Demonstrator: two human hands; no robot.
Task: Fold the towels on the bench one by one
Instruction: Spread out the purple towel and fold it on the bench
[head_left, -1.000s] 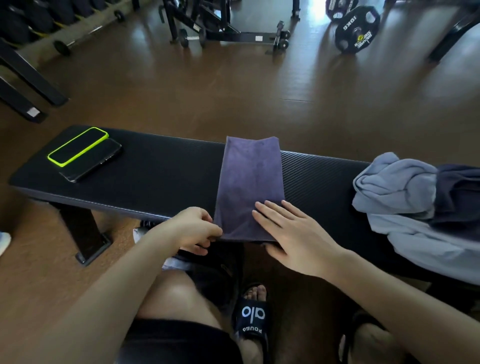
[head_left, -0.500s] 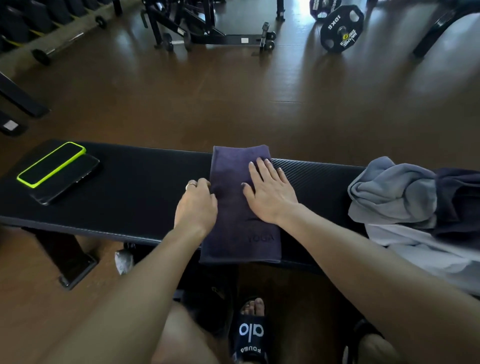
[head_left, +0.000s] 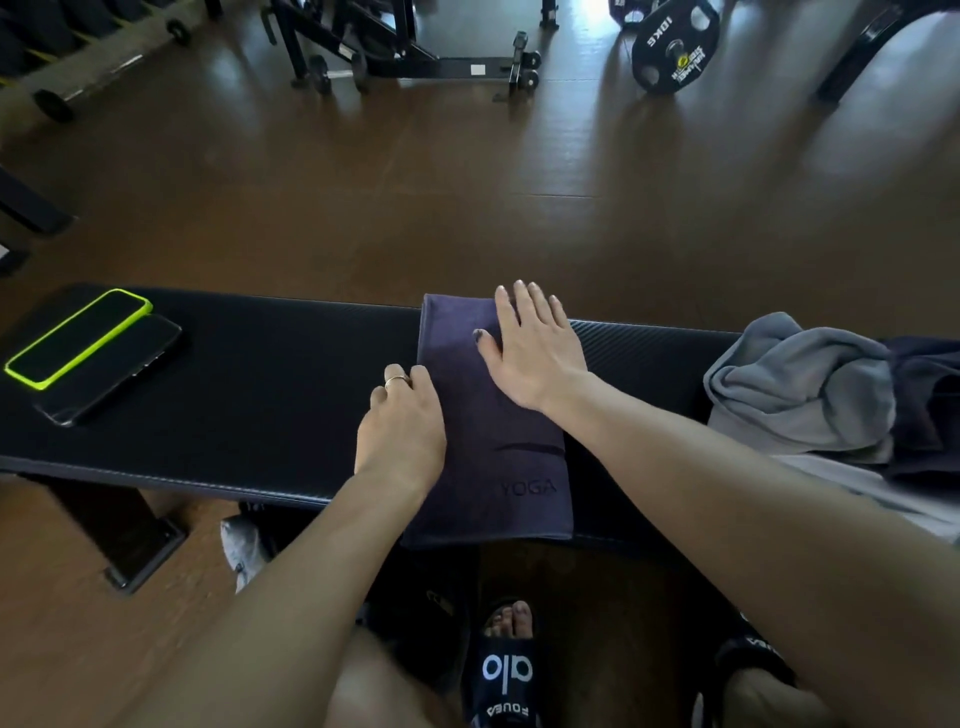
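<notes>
**Now: one purple towel, folded narrow, under both hands**

Squarely across the black bench (head_left: 270, 395) lies the dark purple towel (head_left: 493, 457), folded into a narrow strip with its near end hanging just over the front edge and the word YOGA showing there. The right hand (head_left: 535, 353) lies flat on its far half, fingers straight and spread. The left hand (head_left: 402, 431) rests at the strip's left edge with fingers curled — whether they pinch the cloth I cannot tell. Toward the bench's right end sits a heap of unfolded towels (head_left: 810, 395), grey and dark. At the left end lie two phones (head_left: 93, 353), side by side and touching — one green-rimmed.
</notes>
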